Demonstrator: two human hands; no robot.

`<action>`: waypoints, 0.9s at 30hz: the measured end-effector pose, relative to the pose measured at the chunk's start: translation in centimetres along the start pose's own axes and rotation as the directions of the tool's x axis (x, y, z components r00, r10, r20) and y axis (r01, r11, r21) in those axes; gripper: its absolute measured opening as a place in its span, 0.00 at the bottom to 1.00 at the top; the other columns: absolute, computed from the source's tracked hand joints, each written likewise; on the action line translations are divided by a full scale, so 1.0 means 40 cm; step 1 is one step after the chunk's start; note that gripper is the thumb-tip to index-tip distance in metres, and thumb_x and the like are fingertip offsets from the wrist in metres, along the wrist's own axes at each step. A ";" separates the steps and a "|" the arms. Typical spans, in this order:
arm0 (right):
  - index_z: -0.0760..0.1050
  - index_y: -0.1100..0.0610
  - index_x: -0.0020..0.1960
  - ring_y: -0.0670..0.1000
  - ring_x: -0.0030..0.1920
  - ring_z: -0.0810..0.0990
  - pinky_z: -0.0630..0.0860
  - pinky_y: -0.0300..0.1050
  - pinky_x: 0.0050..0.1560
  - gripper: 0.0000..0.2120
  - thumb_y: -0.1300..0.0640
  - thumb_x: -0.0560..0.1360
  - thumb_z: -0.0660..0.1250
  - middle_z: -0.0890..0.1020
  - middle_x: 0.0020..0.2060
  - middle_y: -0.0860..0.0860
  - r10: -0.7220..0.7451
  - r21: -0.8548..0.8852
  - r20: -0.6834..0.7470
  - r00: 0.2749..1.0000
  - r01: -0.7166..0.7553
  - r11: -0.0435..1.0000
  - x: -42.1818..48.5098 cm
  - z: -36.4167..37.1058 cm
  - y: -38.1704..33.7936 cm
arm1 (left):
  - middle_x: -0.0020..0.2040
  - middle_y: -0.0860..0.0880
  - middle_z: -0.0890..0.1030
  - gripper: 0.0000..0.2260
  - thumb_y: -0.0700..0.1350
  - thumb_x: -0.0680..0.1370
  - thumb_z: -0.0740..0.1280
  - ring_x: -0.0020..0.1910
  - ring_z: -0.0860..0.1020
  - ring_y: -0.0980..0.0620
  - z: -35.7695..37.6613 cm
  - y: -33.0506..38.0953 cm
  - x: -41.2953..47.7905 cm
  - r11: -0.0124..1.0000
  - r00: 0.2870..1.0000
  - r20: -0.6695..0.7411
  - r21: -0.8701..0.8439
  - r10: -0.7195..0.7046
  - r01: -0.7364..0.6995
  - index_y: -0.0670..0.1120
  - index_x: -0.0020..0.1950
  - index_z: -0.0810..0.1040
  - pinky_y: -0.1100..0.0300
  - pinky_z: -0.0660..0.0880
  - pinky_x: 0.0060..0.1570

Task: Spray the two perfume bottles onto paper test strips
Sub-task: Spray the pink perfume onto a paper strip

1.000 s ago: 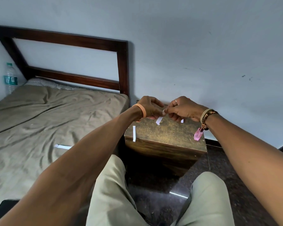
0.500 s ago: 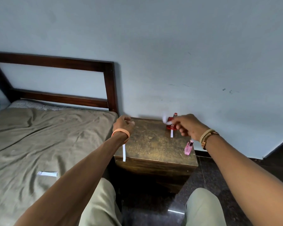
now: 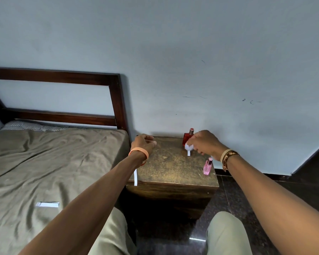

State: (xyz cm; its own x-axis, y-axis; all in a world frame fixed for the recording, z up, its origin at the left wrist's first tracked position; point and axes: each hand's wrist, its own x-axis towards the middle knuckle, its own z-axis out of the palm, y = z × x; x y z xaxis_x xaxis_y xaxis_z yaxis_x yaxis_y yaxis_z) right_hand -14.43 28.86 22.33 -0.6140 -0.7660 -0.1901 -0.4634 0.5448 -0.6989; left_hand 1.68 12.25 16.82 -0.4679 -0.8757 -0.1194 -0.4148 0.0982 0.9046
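A red perfume bottle (image 3: 187, 138) stands at the back of the wooden bedside table (image 3: 171, 170). A pink perfume bottle (image 3: 207, 166) stands near the table's right edge. My right hand (image 3: 203, 142) is just right of the red bottle and pinches a white paper strip (image 3: 188, 147), blurred, low over the table. Its lower end hangs beside the bottle's base. My left hand (image 3: 143, 143) rests loosely curled on the table's back left corner and holds nothing. Another white strip (image 3: 135, 177) lies along the table's left edge.
A bed with an olive sheet (image 3: 53, 162) fills the left side, with a folded white paper (image 3: 47, 204) lying on it. Its dark wooden headboard (image 3: 116, 100) stands next to the table. A grey wall is right behind. My knees are below, above dark floor tiles.
My hands have parted: the left one went to the table's back left corner. The right one carried the strip down beside the red bottle. My view shifted down and right.
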 end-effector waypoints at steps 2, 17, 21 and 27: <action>0.79 0.65 0.47 0.49 0.28 0.70 0.68 0.42 0.30 0.08 0.59 0.74 0.69 0.76 0.28 0.52 -0.057 0.544 0.149 0.987 -0.034 0.838 -0.015 -0.010 -0.009 | 0.47 0.47 0.83 0.05 0.42 0.74 0.71 0.48 0.82 0.47 0.001 0.000 -0.004 1.000 1.000 0.009 0.008 -0.003 0.003 0.50 0.46 0.78 0.50 0.80 0.53; 0.80 0.62 0.44 0.48 0.27 0.71 0.68 0.39 0.28 0.07 0.58 0.74 0.68 0.76 0.29 0.53 0.041 0.106 0.038 0.998 -0.045 0.993 -0.026 0.006 -0.016 | 0.43 0.47 0.83 0.06 0.41 0.74 0.72 0.45 0.83 0.47 -0.010 0.005 0.000 1.000 1.000 0.022 0.005 0.001 -0.001 0.52 0.40 0.78 0.51 0.81 0.50; 0.80 0.61 0.43 0.48 0.27 0.70 0.68 0.40 0.28 0.07 0.58 0.75 0.69 0.76 0.29 0.52 0.044 0.141 0.062 0.997 -0.052 0.989 -0.028 -0.012 -0.020 | 0.40 0.49 0.82 0.06 0.41 0.74 0.72 0.45 0.83 0.47 -0.012 0.006 0.004 1.000 1.000 0.028 0.004 0.009 -0.009 0.51 0.40 0.78 0.52 0.81 0.49; 0.77 0.56 0.39 0.46 0.25 0.67 0.65 0.40 0.28 0.04 0.59 0.73 0.68 0.73 0.26 0.49 -0.356 0.917 0.312 0.881 -0.182 0.354 -0.036 -0.057 -0.061 | 0.41 0.47 0.83 0.06 0.40 0.74 0.72 0.43 0.82 0.48 -0.014 0.004 0.008 1.000 1.000 0.028 -0.002 0.015 -0.014 0.50 0.40 0.79 0.52 0.81 0.49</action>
State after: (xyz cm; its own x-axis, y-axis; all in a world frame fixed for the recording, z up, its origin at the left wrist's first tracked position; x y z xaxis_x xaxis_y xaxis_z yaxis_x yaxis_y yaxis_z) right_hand -13.88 29.43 25.88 -0.1762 -0.9752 -0.1340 0.5337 0.0197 -0.8454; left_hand 1.91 11.74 17.16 -0.4952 -0.8608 -0.1175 -0.4067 0.1102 0.9069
